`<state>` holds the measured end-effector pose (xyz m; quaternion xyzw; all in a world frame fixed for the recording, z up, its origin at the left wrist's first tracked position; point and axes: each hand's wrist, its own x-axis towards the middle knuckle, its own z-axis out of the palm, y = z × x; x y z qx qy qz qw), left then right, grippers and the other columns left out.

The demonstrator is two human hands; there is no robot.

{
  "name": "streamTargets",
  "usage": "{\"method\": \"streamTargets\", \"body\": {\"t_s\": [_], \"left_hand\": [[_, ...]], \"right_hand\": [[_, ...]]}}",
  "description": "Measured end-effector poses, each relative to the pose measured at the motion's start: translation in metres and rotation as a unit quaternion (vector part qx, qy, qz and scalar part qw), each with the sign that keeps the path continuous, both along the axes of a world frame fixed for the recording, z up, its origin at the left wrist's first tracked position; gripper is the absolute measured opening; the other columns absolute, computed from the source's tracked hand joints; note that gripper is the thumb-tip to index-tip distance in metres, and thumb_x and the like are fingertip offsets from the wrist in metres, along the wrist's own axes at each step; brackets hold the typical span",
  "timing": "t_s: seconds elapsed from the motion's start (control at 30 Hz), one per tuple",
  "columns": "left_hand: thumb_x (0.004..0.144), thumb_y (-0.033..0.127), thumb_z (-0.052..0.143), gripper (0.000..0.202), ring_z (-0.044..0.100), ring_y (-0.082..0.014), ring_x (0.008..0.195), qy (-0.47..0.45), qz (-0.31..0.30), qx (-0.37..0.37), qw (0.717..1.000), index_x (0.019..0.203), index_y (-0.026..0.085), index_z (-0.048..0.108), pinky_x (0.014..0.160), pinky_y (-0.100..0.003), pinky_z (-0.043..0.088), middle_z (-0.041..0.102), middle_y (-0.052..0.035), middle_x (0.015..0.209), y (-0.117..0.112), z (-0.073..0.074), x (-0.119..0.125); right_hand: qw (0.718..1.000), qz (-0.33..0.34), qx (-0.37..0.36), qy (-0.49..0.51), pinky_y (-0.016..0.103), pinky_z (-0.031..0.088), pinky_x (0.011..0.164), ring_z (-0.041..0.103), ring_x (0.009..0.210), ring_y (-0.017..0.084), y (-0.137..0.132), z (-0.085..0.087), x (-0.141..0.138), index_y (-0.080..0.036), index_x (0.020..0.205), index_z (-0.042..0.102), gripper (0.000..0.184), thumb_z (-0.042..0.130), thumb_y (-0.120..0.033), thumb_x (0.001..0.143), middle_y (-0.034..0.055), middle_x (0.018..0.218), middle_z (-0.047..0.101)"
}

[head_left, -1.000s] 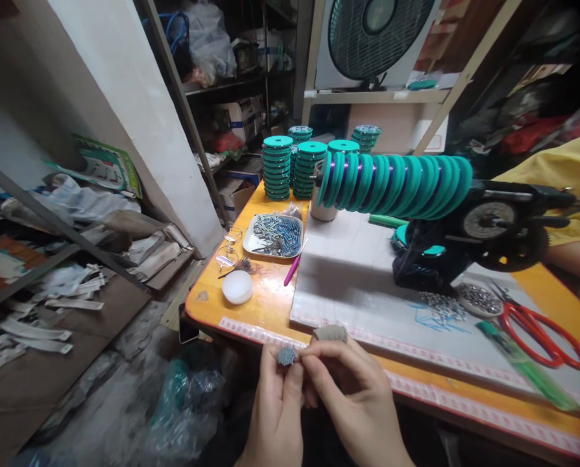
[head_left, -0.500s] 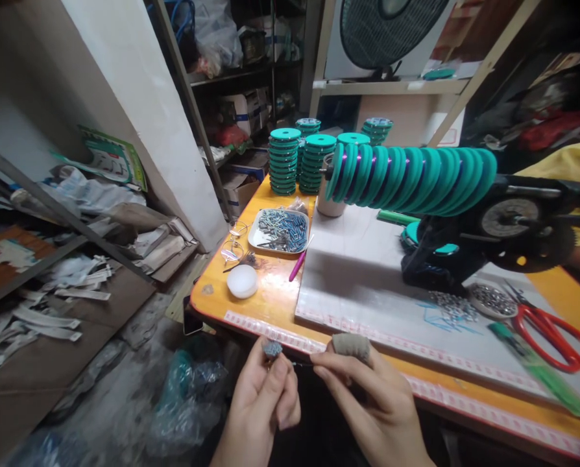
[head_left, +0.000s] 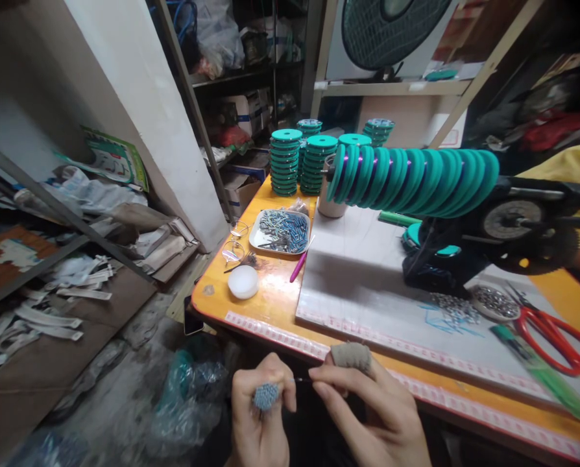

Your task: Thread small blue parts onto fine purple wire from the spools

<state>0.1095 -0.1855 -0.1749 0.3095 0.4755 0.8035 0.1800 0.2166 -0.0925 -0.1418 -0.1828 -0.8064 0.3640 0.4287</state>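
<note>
My left hand is closed around a tight bundle of small blue-grey pieces, whose rounded end shows between thumb and fingers. A thin dark wire-like strand spans the short gap between my two hands. With thumb and forefinger, my right hand pinches the strand's right end. A tan finger wrap covers one finger of that hand. Both hands are in front of the table's near edge. What the left fingers hold on the strand's other end is hidden.
On the orange table stand a white tray of small blue pieces, a round white lump and a purple-handled tool. Green spools sit on a black winder. Red scissors lie right. A yellow-sleeved person is beyond.
My left hand has turned and dipped, so the bundle's end now faces me, lower than before. My right hand keeps its pinch nearly in place.
</note>
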Motion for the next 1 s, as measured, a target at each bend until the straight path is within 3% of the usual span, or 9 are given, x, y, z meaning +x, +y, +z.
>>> {"method": "streamTargets", "body": {"t_s": [0.27, 0.47, 0.7, 0.87, 1.0], "left_hand": [[0.101, 0.03, 0.054, 0.01, 0.046, -0.0126, 0.061, 0.005, -0.006, -0.007, 1.0, 0.099, 0.033, 0.063, 0.065, -0.031, 0.036, 0.051, 0.0054, 0.064, 0.001, -0.004, 0.0], [0.099, 0.033, 0.058, 0.011, 0.049, -0.0123, 0.062, -0.038, -0.02, -0.019, 0.999, 0.089, 0.027, 0.059, 0.064, -0.029, 0.037, 0.053, 0.0045, 0.066, 0.004, -0.004, 0.006], [0.104, 0.03, 0.047, 0.017, 0.043, -0.0121, 0.062, -0.034, -0.023, -0.024, 0.999, 0.089, 0.025, 0.053, 0.062, -0.025, 0.039, 0.047, 0.0047, 0.069, 0.008, -0.002, 0.02], [0.103, 0.032, 0.051, 0.018, 0.044, -0.0109, 0.062, -0.086, -0.046, -0.045, 0.994, 0.087, 0.024, 0.054, 0.06, -0.023, 0.039, 0.048, 0.0042, 0.07, 0.005, -0.005, 0.017], [0.102, 0.034, 0.052, 0.022, 0.039, -0.01, 0.058, -0.144, -0.057, -0.039, 0.987, 0.083, 0.023, 0.052, 0.055, -0.022, 0.036, 0.04, 0.0065, 0.061, 0.004, 0.0, 0.004]], "right_hand": [[1.0, -0.001, -0.017, -0.016, 0.023, 0.058, 0.066, 0.069, 0.076, 0.015, -0.001, -0.003, 0.003, -0.026, 0.102, 0.074, 0.021, 0.068, -0.011, 0.089, 0.0017, 0.088, 0.069], [0.999, 0.007, -0.044, -0.003, 0.022, 0.058, 0.063, 0.07, 0.074, 0.015, -0.001, -0.001, -0.004, -0.026, 0.099, 0.076, 0.018, 0.068, -0.013, 0.091, 0.0016, 0.084, 0.071], [0.995, 0.022, -0.082, 0.043, 0.018, 0.058, 0.061, 0.07, 0.07, 0.013, -0.002, 0.003, -0.009, -0.027, 0.101, 0.079, 0.017, 0.072, -0.016, 0.09, 0.0011, 0.083, 0.071], [0.998, 0.024, -0.05, 0.002, 0.019, 0.054, 0.055, 0.066, 0.063, 0.011, -0.001, 0.002, -0.006, -0.025, 0.102, 0.076, 0.021, 0.07, -0.01, 0.089, -0.0001, 0.078, 0.071], [0.999, 0.005, 0.034, -0.022, 0.021, 0.046, 0.047, 0.057, 0.054, 0.011, -0.001, 0.005, -0.007, -0.02, 0.084, 0.071, 0.01, 0.069, -0.01, 0.085, -0.001, 0.065, 0.062]]}}
